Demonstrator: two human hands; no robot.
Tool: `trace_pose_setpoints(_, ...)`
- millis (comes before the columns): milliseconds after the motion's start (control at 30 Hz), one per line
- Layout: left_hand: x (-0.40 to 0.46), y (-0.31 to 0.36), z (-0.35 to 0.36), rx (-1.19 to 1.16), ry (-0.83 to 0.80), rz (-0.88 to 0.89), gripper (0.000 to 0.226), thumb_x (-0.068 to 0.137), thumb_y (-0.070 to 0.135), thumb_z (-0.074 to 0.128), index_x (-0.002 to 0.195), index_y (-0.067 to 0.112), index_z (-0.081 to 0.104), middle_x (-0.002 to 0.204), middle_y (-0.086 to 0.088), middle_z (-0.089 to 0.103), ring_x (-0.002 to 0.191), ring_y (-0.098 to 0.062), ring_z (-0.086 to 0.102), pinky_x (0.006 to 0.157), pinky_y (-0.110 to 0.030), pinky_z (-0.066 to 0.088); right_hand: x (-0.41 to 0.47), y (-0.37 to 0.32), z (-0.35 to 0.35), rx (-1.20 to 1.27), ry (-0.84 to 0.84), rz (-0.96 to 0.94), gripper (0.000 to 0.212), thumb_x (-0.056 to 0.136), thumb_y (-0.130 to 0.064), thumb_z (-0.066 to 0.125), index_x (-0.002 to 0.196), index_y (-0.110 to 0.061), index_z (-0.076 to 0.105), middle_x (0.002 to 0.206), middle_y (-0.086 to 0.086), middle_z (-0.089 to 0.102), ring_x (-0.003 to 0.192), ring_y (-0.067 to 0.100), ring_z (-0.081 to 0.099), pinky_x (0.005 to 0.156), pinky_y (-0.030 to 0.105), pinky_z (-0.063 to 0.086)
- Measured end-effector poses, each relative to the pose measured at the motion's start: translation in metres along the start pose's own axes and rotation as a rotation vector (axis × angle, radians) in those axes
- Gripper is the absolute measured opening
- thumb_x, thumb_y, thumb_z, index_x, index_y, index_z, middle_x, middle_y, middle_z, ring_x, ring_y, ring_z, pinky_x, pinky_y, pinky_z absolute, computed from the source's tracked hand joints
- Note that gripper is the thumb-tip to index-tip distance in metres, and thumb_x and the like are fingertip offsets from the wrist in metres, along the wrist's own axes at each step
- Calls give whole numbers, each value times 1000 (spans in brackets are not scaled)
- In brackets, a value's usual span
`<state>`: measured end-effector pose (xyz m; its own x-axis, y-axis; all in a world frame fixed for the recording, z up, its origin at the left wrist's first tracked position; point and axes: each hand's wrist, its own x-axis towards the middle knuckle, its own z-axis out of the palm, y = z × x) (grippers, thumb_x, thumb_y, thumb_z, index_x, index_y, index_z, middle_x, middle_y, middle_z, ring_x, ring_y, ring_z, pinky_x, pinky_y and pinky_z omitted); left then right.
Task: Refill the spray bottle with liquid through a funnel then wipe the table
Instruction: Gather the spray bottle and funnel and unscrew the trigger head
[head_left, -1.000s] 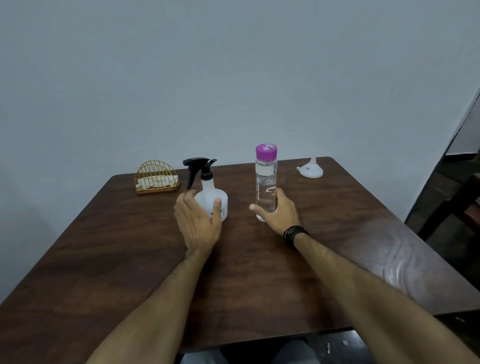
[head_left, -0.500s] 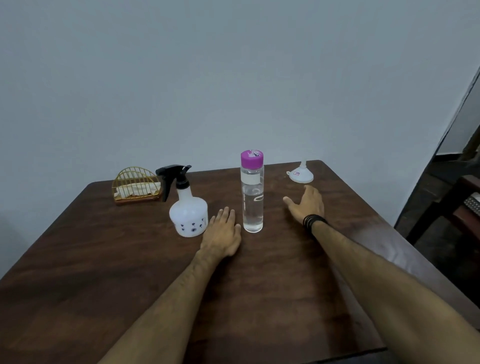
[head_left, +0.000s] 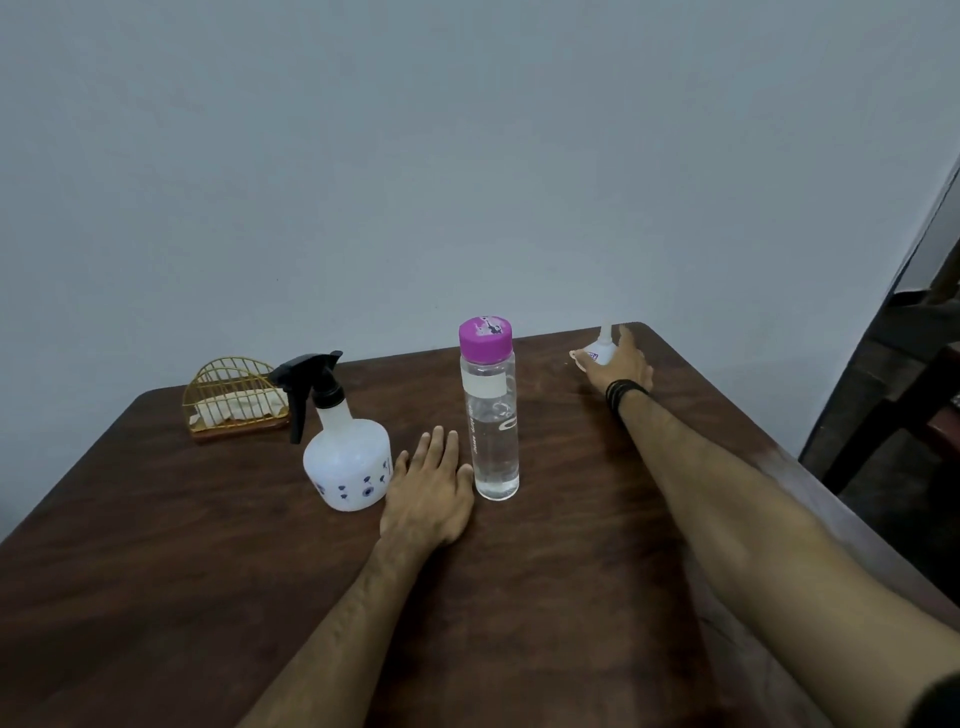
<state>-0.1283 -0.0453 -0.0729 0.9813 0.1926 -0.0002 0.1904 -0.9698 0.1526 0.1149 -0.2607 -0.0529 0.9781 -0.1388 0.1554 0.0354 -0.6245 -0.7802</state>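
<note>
Dark wooden table (head_left: 519, 597): right hand (head_left: 621, 364), at two o'clock, apparently closing on funnel (head_left: 597, 353); left hand (head_left: 428, 488) flat, spread. Next: uncap spray bottle (head_left: 345, 457).

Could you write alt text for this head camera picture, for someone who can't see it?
A person's right hand reaches a small white funnel at the far side of a dark wooden table. Their left hand lies flat between a white spray bottle and a clear purple-capped bottle.

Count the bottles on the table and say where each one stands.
2. The white spray bottle stands just left of the flat left hand; the clear purple-capped bottle stands just right of it. Neither is held.
</note>
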Motion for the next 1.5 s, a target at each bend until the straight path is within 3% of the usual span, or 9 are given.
trace_pose_setpoints(100,-1,0,-1,-1,-2,1,61,108,41,13,162,18,1,170,-1,-5,157,-17,-4,128,-43,2,1,3,3,-116,-44,-60,59,76,-59,68,119,-22,54,121,2,63,117,26,59,104,42,38)
trace_pose_setpoints(267,-3,1,-2,3,-12,3,61,108,41,14,162,17,2,170,-2,-3,157,-18,-2,127,-44,3,-30,3,-11,-107,-120,-95,63,73,-61,68,122,-25,51,124,1,59,114,29,60,90,40,50)
trace_pose_setpoints(833,-35,0,-9,-107,71,22,59,108,39,28,159,11,24,168,-9,19,155,-24,17,126,-41,14,-190,16,-67,-161,-344,-231,53,77,-49,72,109,-27,35,109,-5,56,92,21,57,74,34,42)
trace_pose_setpoints(967,-55,-5,-13,-236,357,65,39,99,34,55,132,14,63,130,-4,64,119,-19,59,101,-37,50,-207,18,-70,-144,-403,-271,61,63,-62,65,105,-31,34,110,-4,58,95,23,59,77,40,48)
trace_pose_setpoints(1067,-71,-7,-22,-286,778,93,19,91,29,64,82,14,72,76,2,68,71,-14,59,70,-37,51,-214,20,-70,-151,-424,-284,60,64,-59,67,105,-32,33,114,-4,58,97,23,59,76,39,45)
trace_pose_setpoints(1200,-81,-16,-34,-526,942,-262,39,85,36,73,60,17,50,59,5,51,61,-15,49,67,-35,44,-226,14,-75,46,-303,-332,78,62,-63,75,120,-32,34,131,-8,50,114,15,56,89,34,47)
trace_pose_setpoints(1267,-81,-23,-34,-773,896,-486,45,80,42,78,61,16,46,62,3,51,63,-21,52,70,-45,52,-236,7,-81,79,14,-545,68,70,-49,81,120,-20,44,136,-1,49,120,16,51,95,30,41)
trace_pose_setpoints(1333,-80,-29,-35,-969,846,-665,50,72,50,82,66,17,45,70,1,53,71,-23,56,75,-51,54,-251,0,-82,37,295,-791,51,74,-41,80,106,-9,55,120,7,58,109,24,55,92,30,41)
trace_pose_setpoints(1500,-66,-43,-53,-1005,925,-748,88,50,61,91,113,15,50,115,-3,55,110,-25,54,94,-46,48,-293,-30,-49,84,224,-1059,30,76,-28,81,92,-7,67,101,6,65,93,24,60,91,26,41)
